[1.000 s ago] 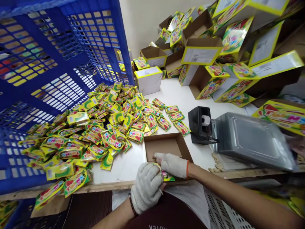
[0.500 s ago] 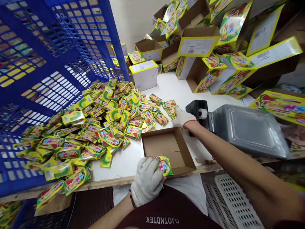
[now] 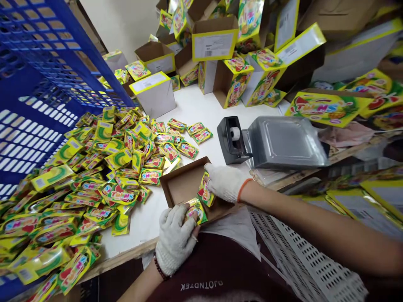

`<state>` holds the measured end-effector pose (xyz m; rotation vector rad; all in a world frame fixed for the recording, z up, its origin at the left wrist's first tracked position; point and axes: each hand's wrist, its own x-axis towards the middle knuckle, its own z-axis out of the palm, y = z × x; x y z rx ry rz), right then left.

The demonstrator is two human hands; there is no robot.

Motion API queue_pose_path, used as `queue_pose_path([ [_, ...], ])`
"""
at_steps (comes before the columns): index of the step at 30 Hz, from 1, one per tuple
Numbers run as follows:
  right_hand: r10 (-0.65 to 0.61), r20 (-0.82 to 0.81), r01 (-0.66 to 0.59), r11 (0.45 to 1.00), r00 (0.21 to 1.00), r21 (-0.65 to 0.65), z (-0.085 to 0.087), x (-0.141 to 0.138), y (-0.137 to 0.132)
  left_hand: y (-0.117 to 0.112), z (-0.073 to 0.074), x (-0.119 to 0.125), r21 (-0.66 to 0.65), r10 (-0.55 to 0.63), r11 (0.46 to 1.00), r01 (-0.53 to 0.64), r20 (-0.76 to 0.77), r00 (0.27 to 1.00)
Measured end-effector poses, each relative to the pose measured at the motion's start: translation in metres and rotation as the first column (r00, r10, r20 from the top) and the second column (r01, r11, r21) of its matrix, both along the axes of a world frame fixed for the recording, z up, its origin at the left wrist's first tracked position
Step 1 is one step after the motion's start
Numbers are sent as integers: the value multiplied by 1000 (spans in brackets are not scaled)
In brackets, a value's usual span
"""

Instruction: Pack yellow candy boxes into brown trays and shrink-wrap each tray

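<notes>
An open cardboard box point(image 3: 181, 186) lies at the table's front edge. My left hand point(image 3: 176, 235), in a white knitted glove, is closed around a small yellow-green candy packet point(image 3: 197, 209) at the box's near side. Over the right part of the box, my right hand point(image 3: 225, 182), also gloved, grips another candy packet point(image 3: 205, 191) with fruit pictures, tilted on its end. Its palm covers the box's right wall. Left of the box spreads a big pile of similar packets point(image 3: 119, 191), with a few loose ones point(image 3: 200, 133) just beyond it.
A blue plastic crate point(image 3: 91, 54) stands tipped at the left behind the pile. Beyond the box are a black tape dispenser point(image 3: 232, 140) and a clear plastic container point(image 3: 283, 142). Several printed cartons point(image 3: 234, 79) are heaped at the back. A white perforated basket point(image 3: 302, 251) is below at right.
My right hand has come back from beside the loose packets to the box, bringing a packet with it. My left hand stays at the box's near side. The view has shifted to the right.
</notes>
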<state>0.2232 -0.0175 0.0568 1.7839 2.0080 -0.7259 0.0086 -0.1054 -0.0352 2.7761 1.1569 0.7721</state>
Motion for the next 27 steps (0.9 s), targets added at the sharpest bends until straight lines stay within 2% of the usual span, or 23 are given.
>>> queue_pose_path([
  [4,20,70,-18,999,997,-33,-15,0,-17,1,-3,-2,20,-12,1000,12,-6,1000],
  [7,133,158,-141,989,978,43,-18,-2,-21,2,-4,-3,17,-27,999,27,-8,1000],
  [11,388,197,-423,889,900,179,-21,-11,-21,3,-4,-2,6,-29,1000,29,-14,999],
  [13,463,180,-488,861,868,144,-26,-16,-19,4,-4,-2,2,-28,1000,28,-7,1000],
  [17,485,75,-472,870,871,-145,-43,-24,-5,4,-4,-1,9,-29,1000,29,12,1000],
  [19,490,28,-473,854,871,-216,-49,-25,5,4,-4,-1,11,-25,1000,24,17,1000],
  [23,479,-12,-470,856,878,-214,-50,-24,17,4,-3,0,13,-28,1000,27,39,999],
  [27,477,-14,-472,863,879,-182,-51,-23,9,6,-3,0,18,-18,1000,16,57,998],
])
